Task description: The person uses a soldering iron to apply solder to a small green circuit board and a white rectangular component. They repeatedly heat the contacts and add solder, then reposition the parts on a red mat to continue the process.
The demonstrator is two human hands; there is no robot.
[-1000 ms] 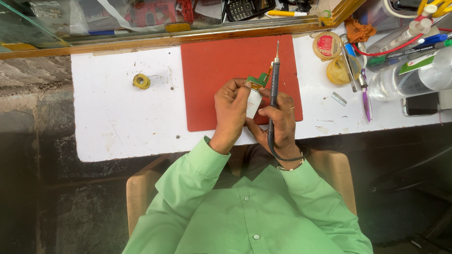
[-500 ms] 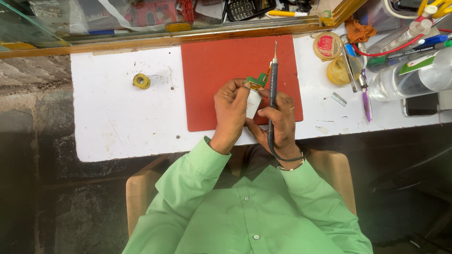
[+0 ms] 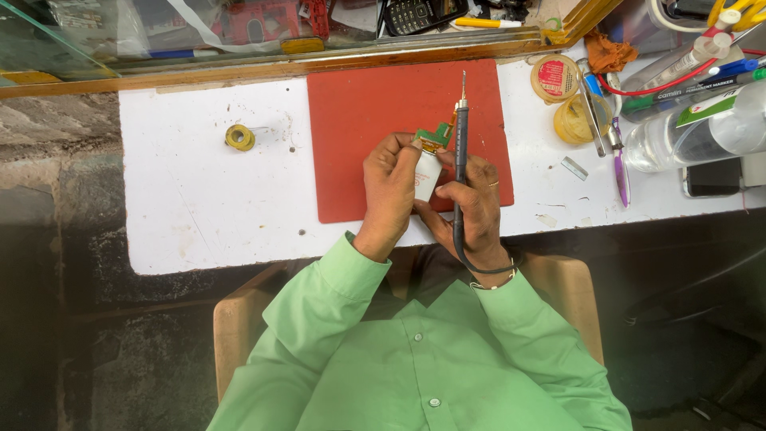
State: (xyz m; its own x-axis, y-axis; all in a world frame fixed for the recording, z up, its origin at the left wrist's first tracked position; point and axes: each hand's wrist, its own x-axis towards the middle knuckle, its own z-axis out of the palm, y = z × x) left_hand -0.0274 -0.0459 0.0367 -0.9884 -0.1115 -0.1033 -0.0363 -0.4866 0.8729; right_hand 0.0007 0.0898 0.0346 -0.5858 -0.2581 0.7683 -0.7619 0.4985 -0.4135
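White bench, red mat at centre. Left hand — fingers curled tight around a small white part with a green board at its top, held just above the mat. Right hand pinches a soldering iron, tip pointing away, shaft beside the board. Judged step: positioning for soldering — next calls for a steady tip on the board. Solder spool lies well left.

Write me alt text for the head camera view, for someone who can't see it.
Seen from above, a person in a green shirt holds a small white part with a green circuit board in the left hand and a dark soldering iron in the right hand, over a red mat on a white bench. Tools and bottles crowd its right end.
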